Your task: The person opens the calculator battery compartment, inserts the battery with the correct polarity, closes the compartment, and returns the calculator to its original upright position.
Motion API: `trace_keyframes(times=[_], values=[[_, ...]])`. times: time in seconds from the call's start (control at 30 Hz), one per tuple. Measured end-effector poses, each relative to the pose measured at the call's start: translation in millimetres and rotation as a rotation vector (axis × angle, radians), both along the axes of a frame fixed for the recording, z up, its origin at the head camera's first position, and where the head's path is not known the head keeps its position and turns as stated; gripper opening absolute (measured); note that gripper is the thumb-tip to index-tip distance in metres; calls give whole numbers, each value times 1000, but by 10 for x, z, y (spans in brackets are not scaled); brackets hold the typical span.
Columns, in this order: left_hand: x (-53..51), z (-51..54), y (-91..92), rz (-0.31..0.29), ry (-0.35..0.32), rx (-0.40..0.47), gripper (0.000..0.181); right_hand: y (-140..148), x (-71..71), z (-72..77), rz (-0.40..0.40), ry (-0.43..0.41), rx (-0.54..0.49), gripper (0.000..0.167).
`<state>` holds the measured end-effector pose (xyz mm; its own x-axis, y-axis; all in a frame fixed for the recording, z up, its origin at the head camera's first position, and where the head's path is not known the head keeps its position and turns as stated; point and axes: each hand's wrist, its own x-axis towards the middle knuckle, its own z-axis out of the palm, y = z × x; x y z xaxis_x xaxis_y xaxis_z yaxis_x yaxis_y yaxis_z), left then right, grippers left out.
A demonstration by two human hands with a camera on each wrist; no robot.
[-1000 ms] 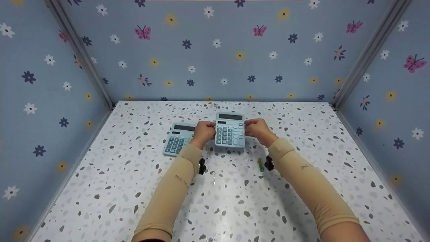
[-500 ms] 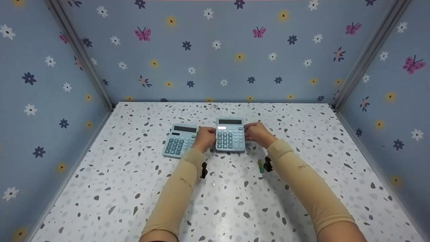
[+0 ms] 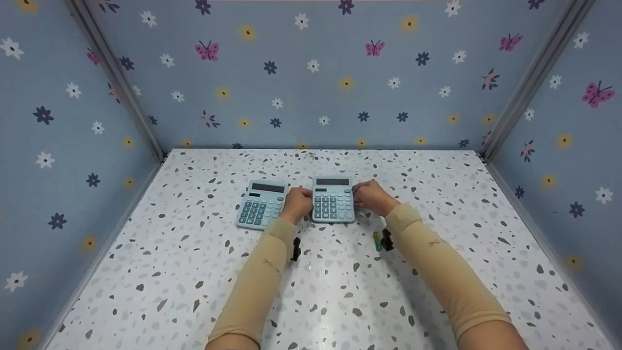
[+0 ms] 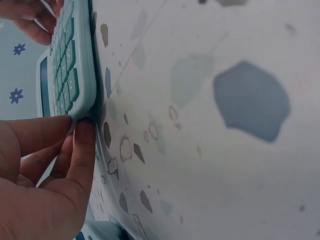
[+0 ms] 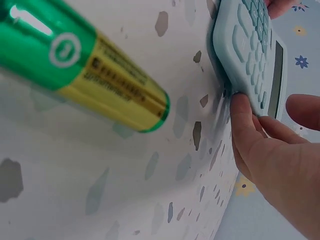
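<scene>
Light-blue calculator [image 3: 333, 200] lies face up at mid-table between both hands, its lower edge close against the tabletop. My left hand [image 3: 297, 205] pinches its left edge; in the left wrist view the thumb and fingers [image 4: 82, 145] meet at a corner of the calculator [image 4: 82, 87]. On the opposite edge, my right hand [image 3: 374, 197] touches the side with its fingers [image 5: 245, 117], while the thumb stands apart from the calculator [image 5: 237, 47]. A second light-blue calculator [image 3: 252, 212] rests slightly turned, left of my left hand.
A green and yellow battery [image 3: 377, 241] lies near the right wrist, beside a black wrist-worn device [image 3: 387, 240]. The speckled white tabletop [image 3: 330, 301] is bounded by flower-patterned panels [image 3: 311, 97] at the back and sides.
The middle calculator has come down and slightly toward me, with both hands following it. The second calculator and the battery have stayed in place on the table.
</scene>
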<state>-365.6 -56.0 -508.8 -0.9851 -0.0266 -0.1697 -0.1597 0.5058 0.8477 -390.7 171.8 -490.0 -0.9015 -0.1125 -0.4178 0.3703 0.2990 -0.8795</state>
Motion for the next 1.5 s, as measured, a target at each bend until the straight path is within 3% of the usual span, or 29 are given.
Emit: trace_keyframes(times=[0.4, 0.67, 0.8, 0.93, 1.2, 1.5], values=[[70, 40, -21, -39, -6, 52, 50, 12, 63, 22, 32, 11, -2, 62], [92, 186, -77, -84, 5, 118, 49, 21, 101, 150, 36, 44, 80, 58], [125, 255, -136, -119, 11, 120, 49, 25, 150, 244, 56, 64, 60, 57], [165, 326, -211, -117, -3, 138, 49, 27, 215, 327, 69, 90, 34, 56], [254, 480, -402, -125, 41, 158, 45, 23, 319, 425, 82, 123, -20, 56], [270, 615, -621, -113, 47, 119, 44, -51, 422, 529, 89, 158, -75, 56]])
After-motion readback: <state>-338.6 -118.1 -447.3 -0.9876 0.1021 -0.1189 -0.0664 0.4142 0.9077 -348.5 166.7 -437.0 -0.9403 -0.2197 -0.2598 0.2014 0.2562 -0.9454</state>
